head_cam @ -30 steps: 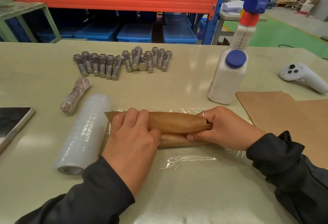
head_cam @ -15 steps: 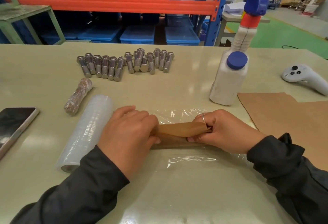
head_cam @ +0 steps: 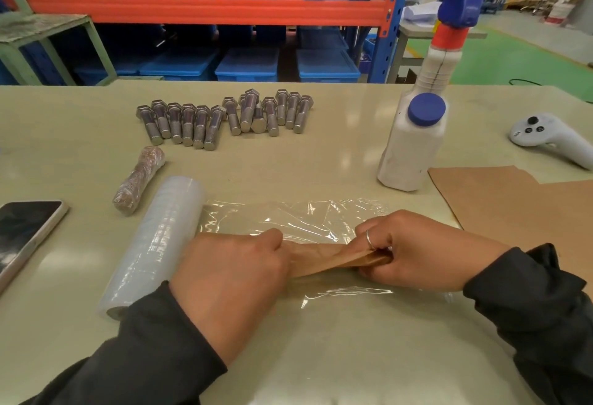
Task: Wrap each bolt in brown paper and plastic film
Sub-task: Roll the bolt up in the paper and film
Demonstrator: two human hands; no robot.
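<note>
At lower centre of the frame, the left hand [head_cam: 231, 273] and right hand [head_cam: 417, 254] curl their fingers round the ends of a brown paper roll [head_cam: 324, 258], which lies on a sheet of film [head_cam: 288, 218]. The film roll [head_cam: 154, 244] lies left of them. Bare bolts [head_cam: 224, 119] sit at upper centre, one wrapped bolt [head_cam: 138, 185] at left.

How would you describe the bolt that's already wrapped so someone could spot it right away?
Start at the roll of plastic film lying on the left of the table. Just beyond its far end, between it and the row of bare bolts, lies the wrapped bolt. It is the only one covered in brown paper under shiny film; the others are bare grey metal.
</note>
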